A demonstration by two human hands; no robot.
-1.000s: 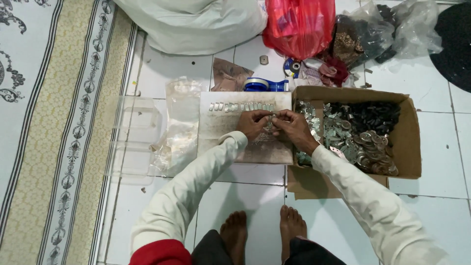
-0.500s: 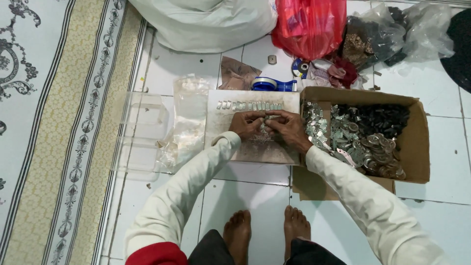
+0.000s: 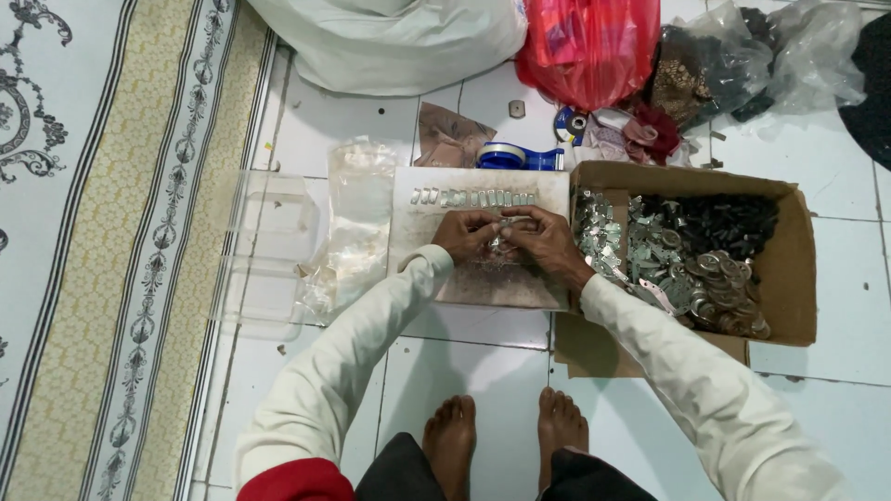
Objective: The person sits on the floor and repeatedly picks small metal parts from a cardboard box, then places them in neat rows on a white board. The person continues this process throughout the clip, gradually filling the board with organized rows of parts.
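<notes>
A white tiled floor [image 3: 817, 408] carries everything, with a patterned rug [image 3: 102, 260] along its left side and a big white sack [image 3: 390, 37] and a red plastic bag [image 3: 589, 46] at the top edge. To the right sits an open cardboard box [image 3: 789, 269] full of small metal parts, silvery ones at its left and dark ones toward its far corner. Left of it lies a pale flat board [image 3: 501, 283], and left of that some clear plastic bags [image 3: 357, 223] and a clear tray [image 3: 264, 255]. A blue tape dispenser [image 3: 515, 156] lies just beyond the board's top edge. Along that top edge runs a row of small metal pieces [image 3: 473, 198], its long axis left to right, just beyond the fingertips of both hands. The left hand [image 3: 464, 232] and right hand [image 3: 548, 239] meet over the middle of the board, fingers pinched together on a small metal piece [image 3: 506, 223]; both are about equally near the row. The piece is mostly hidden by the fingers, and its shape is too small to make out. The box's near flap is partly covered by the right sleeve.
</notes>
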